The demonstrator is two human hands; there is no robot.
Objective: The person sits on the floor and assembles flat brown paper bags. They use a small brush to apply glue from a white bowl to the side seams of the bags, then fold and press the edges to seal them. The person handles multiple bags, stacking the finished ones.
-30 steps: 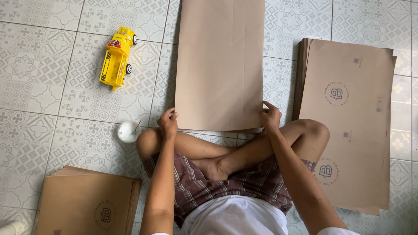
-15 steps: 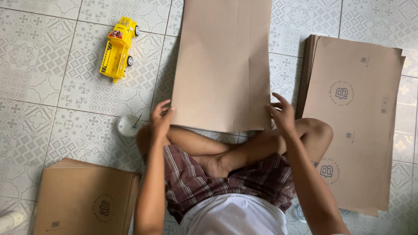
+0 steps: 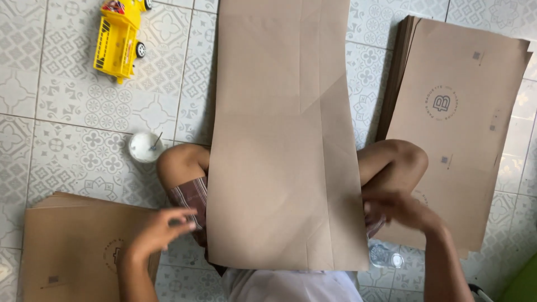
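Note:
A long flat brown paper sheet (image 3: 285,168) with fold creases lies over my crossed legs and runs up the tiled floor. My left hand (image 3: 162,229) hovers left of the sheet with fingers loosely curled and nothing in it, above a stack of brown printed paper pieces (image 3: 67,246). My right hand (image 3: 400,210) is blurred by motion. It sits at the sheet's right edge by my knee, and whether it grips the edge is unclear.
A taller stack of brown printed sheets (image 3: 458,123) lies to the right. A yellow toy truck (image 3: 118,36) stands at the upper left. A small white bowl with a stick in it (image 3: 144,146) is beside my left knee. A clear round container (image 3: 386,257) lies under my right arm.
The brown sheet has slid toward me and now covers my lap. Both hands have left its near edge and moved back to its sides.

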